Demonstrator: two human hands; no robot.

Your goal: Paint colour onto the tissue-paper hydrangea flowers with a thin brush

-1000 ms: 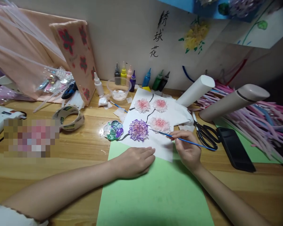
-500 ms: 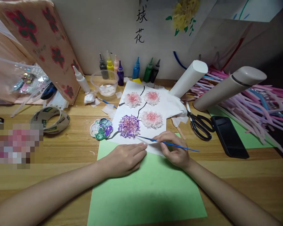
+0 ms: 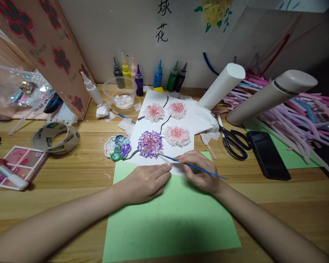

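Note:
My right hand point(image 3: 199, 171) pinches a thin blue paintbrush point(image 3: 205, 171), its tip at the lower right edge of a purple-tipped paper flower point(image 3: 150, 144). That flower is on a white sheet point(image 3: 142, 159) with painted black stems. Three pink-and-white paper flowers, one of them the lower right flower point(image 3: 177, 135), share the sheet. Flat across the sheet's lower edge and the green paper point(image 3: 170, 223) lies my left hand point(image 3: 145, 182), fingers stretched out. Left of the purple flower sits a flower-shaped palette point(image 3: 117, 147) with green and purple paint.
Paint bottles point(image 3: 158, 75) and a clear plastic bowl point(image 3: 120, 95) stand along the wall. To the right are black scissors point(image 3: 235, 143), a phone point(image 3: 268, 155) and two tall containers, one a grey bottle point(image 3: 259, 96). A tape roll point(image 3: 56, 137) and a makeup palette point(image 3: 19, 164) lie left.
My right hand and the paintbrush have shifted slightly left, the brush's back end dipping lower. The camera view has tilted down a little. My left hand stays in place.

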